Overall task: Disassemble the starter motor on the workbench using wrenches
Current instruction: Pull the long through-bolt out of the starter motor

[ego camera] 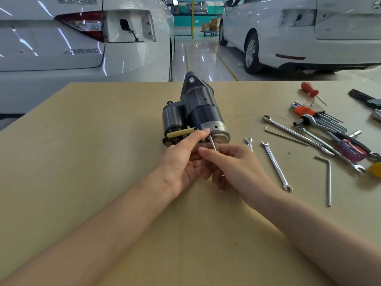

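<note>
1. A dark grey starter motor (195,112) with a silver end cap lies mid-surface.
2. The left hand (183,159) pinches a fitting at its near end; the right hand (237,170) grips a slim wrench (212,144) there.
3. The tan surface (92,141) holds scattered spanners (276,166) at right.
4. White cars (82,38) stand behind.

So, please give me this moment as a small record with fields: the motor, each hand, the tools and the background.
motor: starter motor lying on the workbench, metal end cap toward the person
left hand: left hand at the motor's near end, thumb against it
right hand: right hand pinching a thin metal tool that meets the near end
loose tools: combination wrenches, hex keys, red screwdriver, all right of the motor
background: two white cars
</note>
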{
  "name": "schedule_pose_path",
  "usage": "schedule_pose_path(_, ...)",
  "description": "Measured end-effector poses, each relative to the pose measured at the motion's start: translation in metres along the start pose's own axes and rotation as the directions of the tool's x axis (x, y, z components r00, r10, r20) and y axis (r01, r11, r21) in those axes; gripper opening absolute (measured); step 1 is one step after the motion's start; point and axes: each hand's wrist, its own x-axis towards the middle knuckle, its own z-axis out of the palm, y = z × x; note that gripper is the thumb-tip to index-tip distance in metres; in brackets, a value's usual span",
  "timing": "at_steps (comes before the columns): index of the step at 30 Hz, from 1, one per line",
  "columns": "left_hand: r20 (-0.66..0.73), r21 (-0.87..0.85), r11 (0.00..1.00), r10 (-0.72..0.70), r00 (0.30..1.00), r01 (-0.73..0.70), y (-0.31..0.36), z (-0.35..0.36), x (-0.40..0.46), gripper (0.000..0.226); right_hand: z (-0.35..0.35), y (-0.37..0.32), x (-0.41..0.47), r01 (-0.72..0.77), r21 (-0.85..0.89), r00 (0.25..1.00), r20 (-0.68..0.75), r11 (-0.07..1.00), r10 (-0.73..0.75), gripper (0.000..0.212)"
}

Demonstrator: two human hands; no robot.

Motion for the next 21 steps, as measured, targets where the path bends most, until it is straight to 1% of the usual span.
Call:
schedule_pose_path(2,0.000,-0.020,1.000,-0.002,1.000,0.002,0.000,0.000,0.001,0.030,0.002,-0.002,-0.006,0.026,-0.166,0.999,0.024,0.986,-0.023,0.039)
schedule_pose_path(4,0.019,-0.035,0.999,-0.021,1.000,0.021,0.000,-0.001,0.000,0.029,0.001,-0.006,-0.013,0.043,-0.370,0.999,0.046,0.928,-0.028,0.048)
schedule_pose_path(5,0.039,-0.038,0.999,-0.029,0.999,0.030,0.000,-0.002,0.000,0.032,-0.002,-0.011,-0.016,0.040,-0.459,0.997,0.078,0.888,-0.005,0.050)
schedule_pose_path(6,0.066,-0.035,0.999,-0.033,0.997,0.035,0.000,-0.003,0.000,0.034,-0.006,-0.016,-0.019,0.025,-0.526,0.989,0.136,0.850,0.055,0.051)
schedule_pose_path(7,0.092,-0.029,0.999,-0.036,0.995,0.039,0.000,-0.005,0.000,0.034,-0.010,-0.023,-0.021,0.000,-0.580,0.964,0.216,0.814,0.154,0.050)
schedule_pose_path(8,0.116,-0.023,0.999,-0.038,0.993,0.041,0.000,-0.007,-0.001,0.033,-0.014,-0.029,-0.023,-0.024,-0.634,0.912,0.302,0.773,0.276,0.050)
schedule_pose_path(9,0.137,-0.017,0.999,-0.038,0.990,0.041,0.000,-0.008,-0.001,0.032,-0.016,-0.035,-0.025,-0.035,-0.689,0.837,0.375,0.724,0.397,0.048)
schedule_pose_path(11,0.187,0.003,0.999,-0.040,0.982,0.040,0.001,-0.010,-0.002,0.031,-0.018,-0.041,-0.028,-0.005,-0.775,0.683,0.459,0.632,0.568,0.046)
schedule_pose_path(12,0.210,0.020,0.999,-0.048,0.976,0.045,0.002,-0.012,-0.003,0.029,-0.019,-0.042,-0.028,0.014,-0.796,0.630,0.477,0.605,0.613,0.045)
schedule_pose_path(15,0.304,0.124,0.990,-0.096,0.948,0.061,0.007,-0.017,-0.006,0.019,-0.023,-0.044,-0.027,0.061,-0.807,0.521,0.528,0.588,0.670,0.045)
schedule_pose_path(17,0.403,0.211,0.977,-0.117,0.908,0.032,0.013,-0.020,-0.011,0.016,-0.027,-0.047,-0.026,0.109,-0.786,0.433,0.589,0.609,0.683,0.047)
schedule_pose_path(18,0.451,0.232,0.973,-0.099,0.887,-0.010,0.016,-0.022,-0.013,0.014,-0.028,-0.047,-0.026,0.118,-0.759,0.414,0.624,0.640,0.663,0.048)
schedule_pose_path(19,0.486,0.229,0.971,-0.058,0.872,-0.063,0.020,-0.023,-0.015,0.014,-0.029,-0.046,-0.025,0.117,-0.723,0.427,0.655,0.681,0.623,0.048)
schedule_pose_path(20,0.503,0.201,0.973,0.001,0.864,-0.118,0.024,-0.023,-0.016,0.014,-0.028,-0.045,-0.024,0.114,-0.680,0.469,0.679,0.724,0.564,0.046)
schedule_pose_path(21,0.503,0.147,0.975,0.074,0.861,-0.169,0.027,-0.023,-0.017,0.013,-0.028,-0.043,-0.022,0.117,-0.630,0.531,0.693,0.768,0.488,0.042)
